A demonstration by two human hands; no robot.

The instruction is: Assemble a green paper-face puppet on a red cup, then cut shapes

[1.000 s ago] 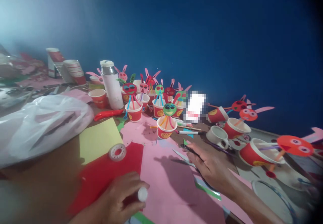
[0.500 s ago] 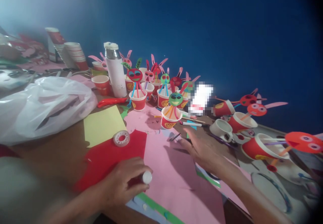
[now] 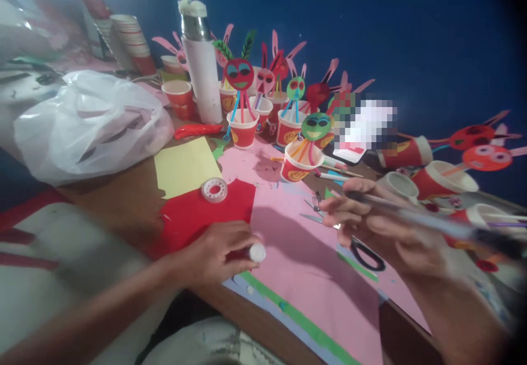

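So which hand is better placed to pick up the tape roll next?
Probably the left. The left hand rests on the red paper where the tape roll lies, though it holds a glue stick. The right hand is farther off, over the pink paper, gripping a thin stick.

1. I see my left grip closed around a white-capped glue stick, resting on the red paper.
2. My right grip pinches a long thin tool, blurred, above the pink paper and scissors.
3. 1 tape roll lies at the red paper's top edge.
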